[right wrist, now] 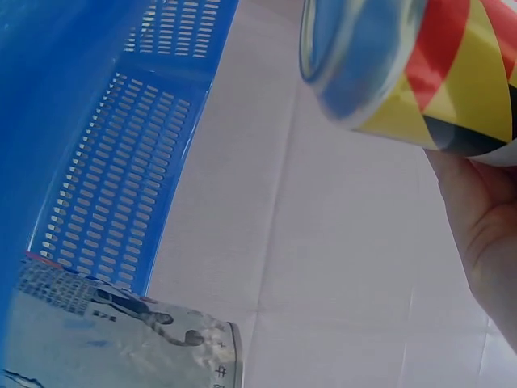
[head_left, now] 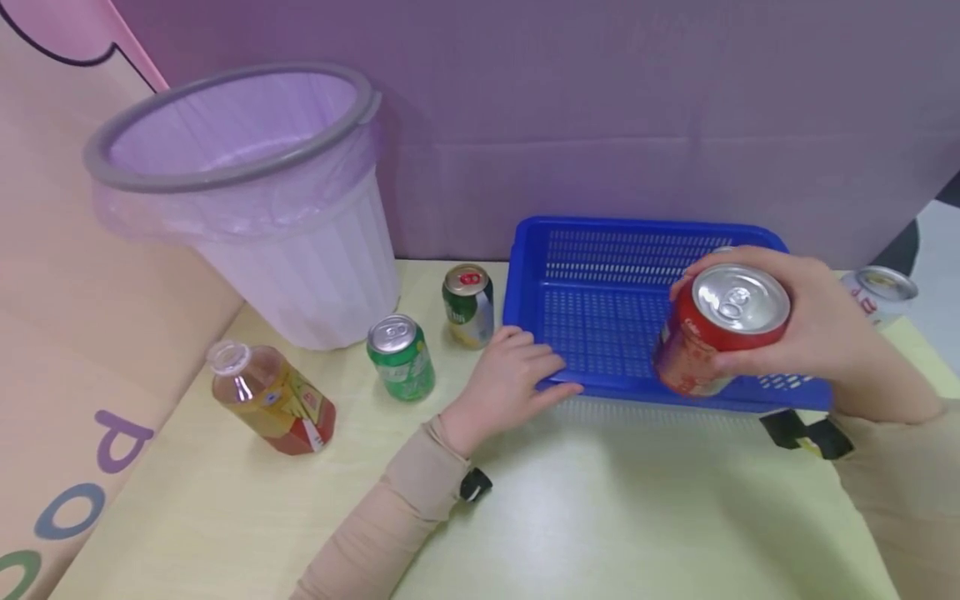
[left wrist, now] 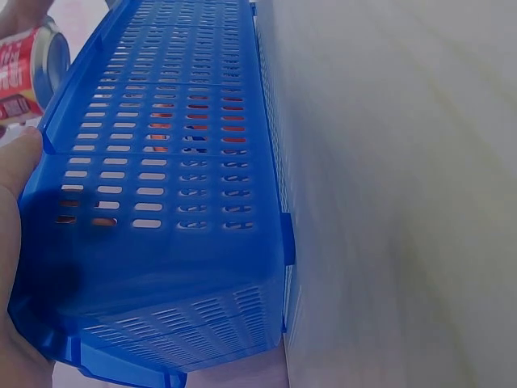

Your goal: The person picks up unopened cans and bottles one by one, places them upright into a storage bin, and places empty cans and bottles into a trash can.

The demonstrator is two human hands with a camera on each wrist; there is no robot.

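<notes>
My right hand (head_left: 806, 317) grips a red soda can (head_left: 693, 346) above the right part of the blue plastic basket (head_left: 600, 383). The can is slightly tilted, its silver top facing up. In the right wrist view the held can (right wrist: 464, 73) shows a yellow, red and black side. With fingers over the rim, my left hand (head_left: 510, 379) holds the basket's near left corner; its thumb lies along the front rim. A bit of silver rim (head_left: 723, 249) shows behind my right hand. Through the basket's slots in the left wrist view, orange-red patches (left wrist: 233, 125) show, too obscured to identify.
A lined white bin (head_left: 300, 250) stands at the back left. Left of the basket are a dark green and gold can (head_left: 468, 312), a green can (head_left: 405, 367) and a bottle of reddish drink (head_left: 277, 400). A white can (head_left: 877, 292) stands to the right. A purple wall is behind.
</notes>
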